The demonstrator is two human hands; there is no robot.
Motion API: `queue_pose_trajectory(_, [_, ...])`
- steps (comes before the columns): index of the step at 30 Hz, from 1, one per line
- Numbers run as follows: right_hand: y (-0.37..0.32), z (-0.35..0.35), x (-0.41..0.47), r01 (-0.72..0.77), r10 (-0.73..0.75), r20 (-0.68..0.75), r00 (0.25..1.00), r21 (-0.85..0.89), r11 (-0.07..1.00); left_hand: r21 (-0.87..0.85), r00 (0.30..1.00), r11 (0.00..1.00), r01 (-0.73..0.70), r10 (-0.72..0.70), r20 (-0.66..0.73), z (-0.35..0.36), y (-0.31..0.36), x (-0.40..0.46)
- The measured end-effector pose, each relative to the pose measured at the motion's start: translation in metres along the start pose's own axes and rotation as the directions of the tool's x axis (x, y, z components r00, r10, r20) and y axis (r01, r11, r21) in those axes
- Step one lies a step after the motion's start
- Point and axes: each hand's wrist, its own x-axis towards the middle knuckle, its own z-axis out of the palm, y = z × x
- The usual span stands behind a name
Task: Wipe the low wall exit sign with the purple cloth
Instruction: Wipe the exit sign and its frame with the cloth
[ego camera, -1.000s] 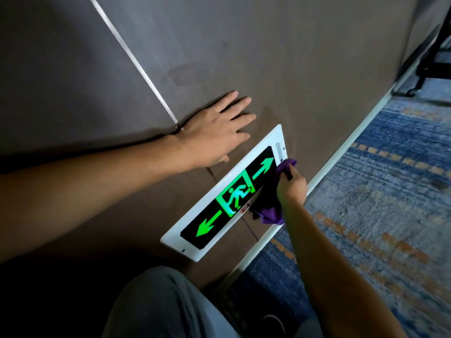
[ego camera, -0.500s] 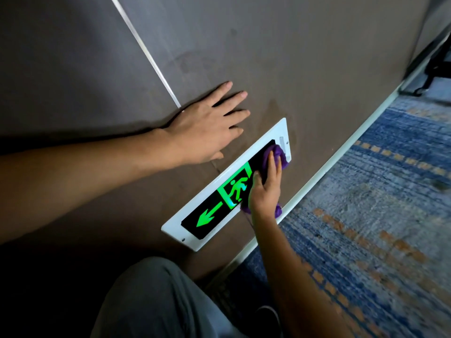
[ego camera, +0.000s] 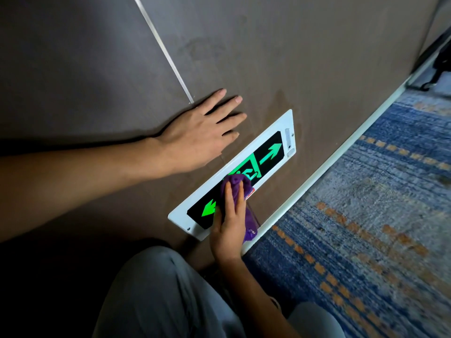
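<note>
The exit sign (ego camera: 269, 152) is a white-framed black panel with glowing green arrows and a running figure, set low in the brown wall. My right hand (ego camera: 229, 223) presses the purple cloth (ego camera: 238, 185) flat on the sign's left-middle part, covering part of the figure and the left arrow's shaft. A tail of cloth hangs below my palm. My left hand (ego camera: 197, 140) lies flat on the wall just above the sign, fingers spread, holding nothing.
A white baseboard (ego camera: 324, 172) runs along the wall's foot. Blue patterned carpet (ego camera: 366, 228) with orange dashes covers the floor to the right. My grey-trousered knee (ego camera: 158, 293) is at the bottom. A metal strip (ego camera: 166, 52) crosses the wall; dark furniture legs (ego camera: 436, 67) stand far right.
My right hand has slid the cloth from the sign's right end leftward across the panel, uncovering the right arrow. My left hand has stayed flat on the wall.
</note>
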Motion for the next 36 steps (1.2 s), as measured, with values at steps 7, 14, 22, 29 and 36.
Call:
queue_pose_trajectory(7, [0.031, -0.021, 0.024, 0.147, -0.140, 0.061, 0.988, -0.126, 0.981, 0.011, 0.998, 1.000, -0.024, 0.023, 0.060, 0.000, 0.001, -0.002])
queue_pose_trajectory(14, [0.055, -0.061, 0.111, 0.132, -0.153, -0.059, 0.987, -0.264, 0.955, 0.014, 0.999, 0.999, -0.049, 0.049, 0.018, 0.003, 0.001, 0.000])
queue_pose_trajectory(22, [0.054, -0.089, 0.176, 0.024, -0.069, -0.169, 0.983, -0.251, 0.968, -0.010, 0.998, 0.999, -0.052, 0.052, -0.023, 0.007, 0.000, 0.003])
queue_pose_trajectory(29, [0.041, -0.069, 0.142, -0.216, 0.199, -0.160, 0.967, -0.098, 0.971, -0.009, 0.998, 0.998, -0.066, 0.066, -0.024, 0.006, 0.001, 0.003])
queue_pose_trajectory(36, [0.004, -0.034, 0.067, -0.099, 0.097, -0.092, 0.991, -0.011, 0.995, -0.009, 0.996, 0.996, -0.088, 0.087, -0.030, 0.004, -0.006, -0.009])
